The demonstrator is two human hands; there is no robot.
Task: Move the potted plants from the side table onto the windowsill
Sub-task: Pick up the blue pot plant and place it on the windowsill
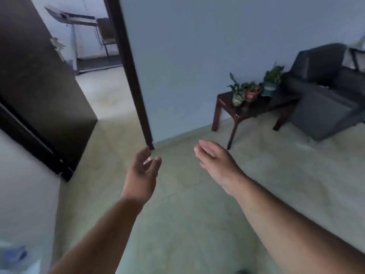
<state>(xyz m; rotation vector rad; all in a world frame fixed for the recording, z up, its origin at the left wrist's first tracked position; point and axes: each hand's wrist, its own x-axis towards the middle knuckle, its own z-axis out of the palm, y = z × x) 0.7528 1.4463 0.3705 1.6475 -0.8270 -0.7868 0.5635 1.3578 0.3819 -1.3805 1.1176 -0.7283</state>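
Three potted plants stand on a dark wooden side table point(258, 109) against the wall at the right: one in a clear glass pot point(237, 99), one in a red pot point(251, 94), and a taller one in a white and teal pot point(269, 89). Both my hands are held out over the floor, well short of the table. My left hand point(143, 173) is open with loosely curled fingers and holds nothing. My right hand point(214, 161) is open too, palm turned inward, empty. No windowsill is in view.
A dark sofa point(324, 89) stands right of the table. An open dark door point(39, 80) and door frame point(131, 76) on the left lead into another room with a desk and chair. Pale floor point(187, 214) stretches between me and the table.
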